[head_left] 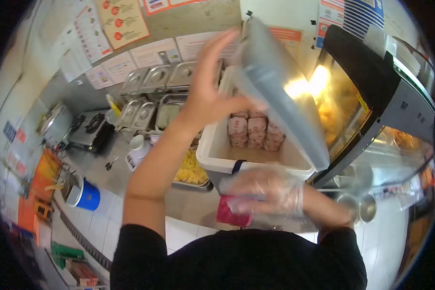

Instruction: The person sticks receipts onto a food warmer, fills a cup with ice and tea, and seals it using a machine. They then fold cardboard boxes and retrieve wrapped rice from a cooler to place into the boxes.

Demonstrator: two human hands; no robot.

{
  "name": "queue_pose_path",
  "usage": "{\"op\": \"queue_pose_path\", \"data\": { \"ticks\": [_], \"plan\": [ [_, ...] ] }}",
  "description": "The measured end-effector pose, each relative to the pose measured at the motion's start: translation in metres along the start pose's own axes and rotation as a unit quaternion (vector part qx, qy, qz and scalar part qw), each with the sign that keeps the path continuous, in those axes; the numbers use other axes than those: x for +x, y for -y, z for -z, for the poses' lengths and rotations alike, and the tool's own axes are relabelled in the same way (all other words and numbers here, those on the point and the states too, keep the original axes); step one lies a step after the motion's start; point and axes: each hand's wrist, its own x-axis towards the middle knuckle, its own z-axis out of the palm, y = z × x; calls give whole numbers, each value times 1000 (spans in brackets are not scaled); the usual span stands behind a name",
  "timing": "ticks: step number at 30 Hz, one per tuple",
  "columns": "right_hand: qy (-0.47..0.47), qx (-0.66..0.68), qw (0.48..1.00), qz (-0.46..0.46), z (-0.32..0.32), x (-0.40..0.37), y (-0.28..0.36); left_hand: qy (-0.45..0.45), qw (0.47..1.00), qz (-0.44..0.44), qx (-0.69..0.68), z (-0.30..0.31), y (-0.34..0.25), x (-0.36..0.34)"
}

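My bare left hand [215, 89] is raised at the grey lid [285, 92], its thumb and fingers spanning the lid's near edge. The lid stands steeply tilted over the right side of a white-rimmed box [209, 154]; both are partly blurred. Inside the box, stacked wrapped packets [247, 126] with red print show. My right hand [270, 191], in a clear plastic glove, is at the box's front rim, above a pink-red item [234, 211]. Motion smears its fingers, and whether they hold anything is unclear.
Left of the box are a tray of yellow food [191, 169], metal containers [144, 114], a white bottle [138, 146] and scissors [111, 163]. A lit glass display cabinet [396, 113] stands right. A blue bucket [88, 195] is at the lower left.
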Motion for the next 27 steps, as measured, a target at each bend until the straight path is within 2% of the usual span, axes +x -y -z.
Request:
{"op": "queue_pose_path", "data": {
  "ticks": [1,2,3,4,5,6,7,8,10,12,14,19,21,23,25,27],
  "plan": [
    [-9,-90,996,-9,6,19,-6,27,997,-74,-27,-12,-1,35],
    [7,-181,980,-78,12,38,-15,49,986,-149,-52,-28,-2,64],
    [25,-269,952,-145,21,60,-25,58,976,-186,-93,-45,-6,87],
    [59,-281,924,-253,32,88,-34,40,969,-214,-118,-64,-5,104],
    [91,-288,884,-356,45,112,-45,62,965,-224,-122,-77,-6,118],
    [75,-446,855,-254,51,113,-103,83,961,-233,-124,-90,-6,129],
    [63,-586,795,-142,45,103,-167,89,960,-233,-125,-105,-6,135],
    [71,-590,790,-154,36,100,-192,95,960,-232,-126,-117,-8,140],
    [-109,-450,864,-199,28,102,-218,96,962,-228,-117,-140,-13,144],
    [-97,-447,860,-226,22,118,-211,104,963,-225,-106,-144,-14,146],
    [-82,-434,858,-261,4,144,-202,190,958,-191,-101,-141,-16,151],
    [-59,-410,844,-340,-28,201,-182,210,953,-180,-127,-128,-13,145],
    [-50,-394,841,-368,-10,191,-166,230,947,-178,-135,-120,-7,142],
    [-46,-368,841,-395,-2,183,-148,178,962,-170,-120,-114,-1,135],
    [-39,-337,842,-419,12,173,-129,84,970,-193,-120,-107,6,127],
    [-30,-306,842,-444,17,148,-99,64,962,-239,-112,-82,15,122]
  ]
}}
